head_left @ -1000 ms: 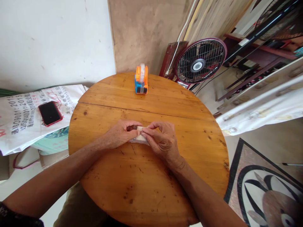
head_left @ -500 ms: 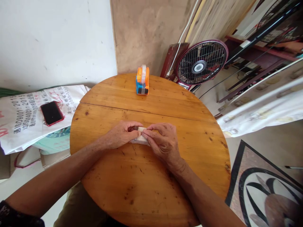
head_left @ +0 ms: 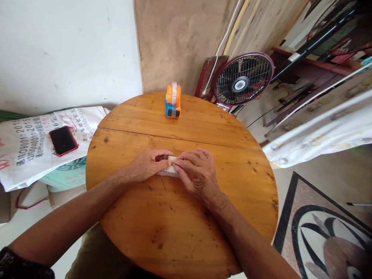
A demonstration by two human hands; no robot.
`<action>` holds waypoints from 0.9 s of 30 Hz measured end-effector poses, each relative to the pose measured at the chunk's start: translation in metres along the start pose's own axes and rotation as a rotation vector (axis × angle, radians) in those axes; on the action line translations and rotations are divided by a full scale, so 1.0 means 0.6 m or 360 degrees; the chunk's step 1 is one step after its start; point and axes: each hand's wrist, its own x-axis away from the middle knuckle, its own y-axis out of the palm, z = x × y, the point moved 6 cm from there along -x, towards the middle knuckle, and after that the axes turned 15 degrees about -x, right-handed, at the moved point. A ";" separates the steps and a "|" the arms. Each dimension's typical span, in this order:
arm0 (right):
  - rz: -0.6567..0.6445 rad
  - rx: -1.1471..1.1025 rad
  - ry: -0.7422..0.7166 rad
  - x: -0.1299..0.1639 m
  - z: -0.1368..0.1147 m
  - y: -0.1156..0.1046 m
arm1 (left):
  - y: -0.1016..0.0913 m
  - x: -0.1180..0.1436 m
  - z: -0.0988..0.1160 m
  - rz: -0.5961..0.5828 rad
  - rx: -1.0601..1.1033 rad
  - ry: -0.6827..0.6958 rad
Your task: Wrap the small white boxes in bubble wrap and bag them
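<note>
Both hands are meeting at mid-bench: left hand and right hand are pinching a small pale packet between them, its long axis running left-right, both hands equally near.

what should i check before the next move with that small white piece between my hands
1. Left hand grips the small white piece: ok.
2. Right hand pinches it too: ok.
3. Piece rests on the round wooden table: ok.
4. Orange tape dispenser upright at the table's far edge, apart from both hands: ok.
5. What the piece is, and whether tape is on it: cannot tell.
6. Phone off the table, on the printed sack: ok.
</note>
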 end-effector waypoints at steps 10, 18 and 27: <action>-0.0001 0.0031 -0.0082 0.001 -0.005 -0.004 | -0.001 0.001 -0.001 -0.0025 -0.0046 0.0025; 0.0056 -0.0095 -0.0093 0.001 -0.008 -0.020 | -0.001 0.000 -0.005 -0.0022 -0.0030 0.0021; 0.0159 -0.0369 0.0271 0.004 0.042 -0.034 | 0.004 -0.001 -0.007 -0.0057 0.0082 -0.0042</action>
